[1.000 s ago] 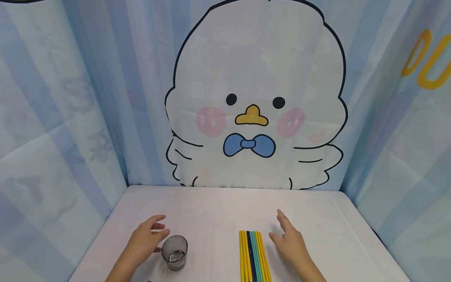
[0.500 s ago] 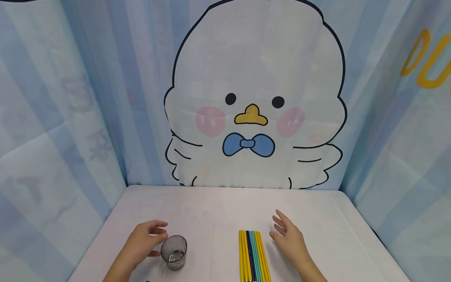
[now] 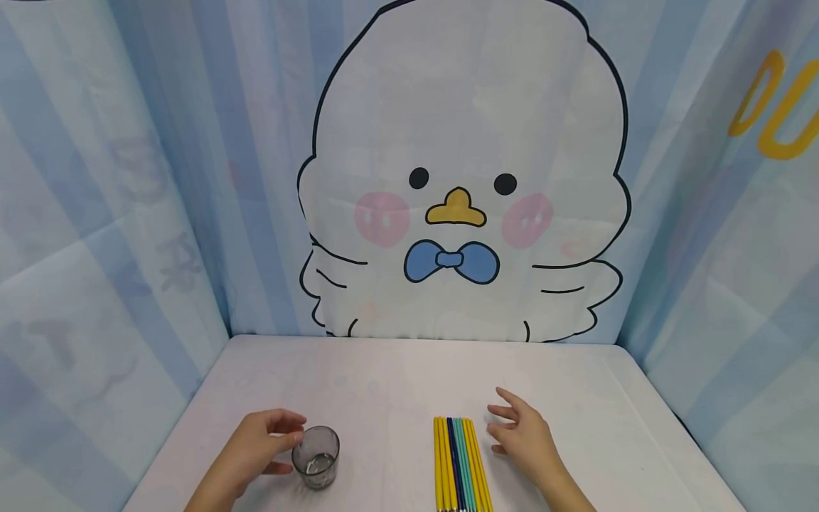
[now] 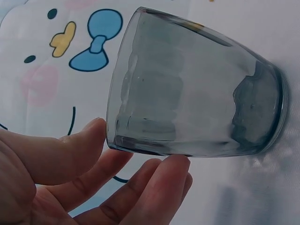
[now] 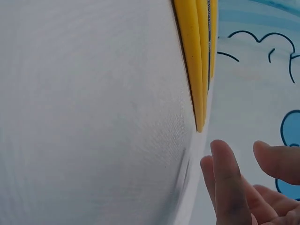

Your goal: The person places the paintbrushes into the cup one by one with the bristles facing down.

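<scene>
A grey see-through glass (image 3: 316, 459) stands upright on the white table (image 3: 390, 377), left of the middle. My left hand (image 3: 259, 444) is at its left side with loosely bent fingers. In the left wrist view, the thumb and fingertips (image 4: 176, 166) meet or nearly touch the rim and side of the glass (image 4: 187, 89); firm contact is hard to tell. A row of yellow, dark blue and teal pencils (image 3: 461, 462) lies side by side, near ends cut off by the frame. My right hand (image 3: 527, 441) hovers to their right, fingers apart, holding nothing.
Behind the table hangs a striped blue and white cloth (image 3: 269, 213) with a large cartoon bird in a blue bow tie. Similar cloth hangs at the left (image 3: 96, 270) and right (image 3: 736, 284) sides.
My left hand has moved slightly down and closer to the glass. The right hand's fingers have lowered and bent a little, staying beside the pencils. Glass and pencils stay in place.
</scene>
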Motion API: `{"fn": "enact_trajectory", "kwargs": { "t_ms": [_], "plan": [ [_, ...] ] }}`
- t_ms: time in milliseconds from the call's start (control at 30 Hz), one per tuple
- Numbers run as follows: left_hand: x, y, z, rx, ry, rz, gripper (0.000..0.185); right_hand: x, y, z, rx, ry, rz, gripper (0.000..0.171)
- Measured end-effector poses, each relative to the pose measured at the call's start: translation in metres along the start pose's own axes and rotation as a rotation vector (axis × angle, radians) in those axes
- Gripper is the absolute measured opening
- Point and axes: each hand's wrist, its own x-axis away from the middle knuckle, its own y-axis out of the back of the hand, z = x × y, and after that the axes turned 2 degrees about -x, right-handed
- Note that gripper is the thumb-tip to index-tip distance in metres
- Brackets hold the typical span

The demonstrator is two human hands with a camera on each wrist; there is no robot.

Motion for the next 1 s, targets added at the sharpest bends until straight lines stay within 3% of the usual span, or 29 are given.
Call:
{"fn": "enact_trajectory", "kwargs": {
  "t_ms": [567, 1000],
  "plan": [
    [-0.0013, -0.0019, 0.0021, 0.079, 0.034, -0.006, 0.015, 0.0008, -0.0015, 0.0053, 0.059, -0.102, 0.127, 0.080],
    [-0.0014, 0.0004, 0.0042, 0.095, 0.028, 0.028, 0.017, 0.0059, -0.0025, 0.0028, 0.141, -0.110, 0.219, 0.072]
  ]
}}
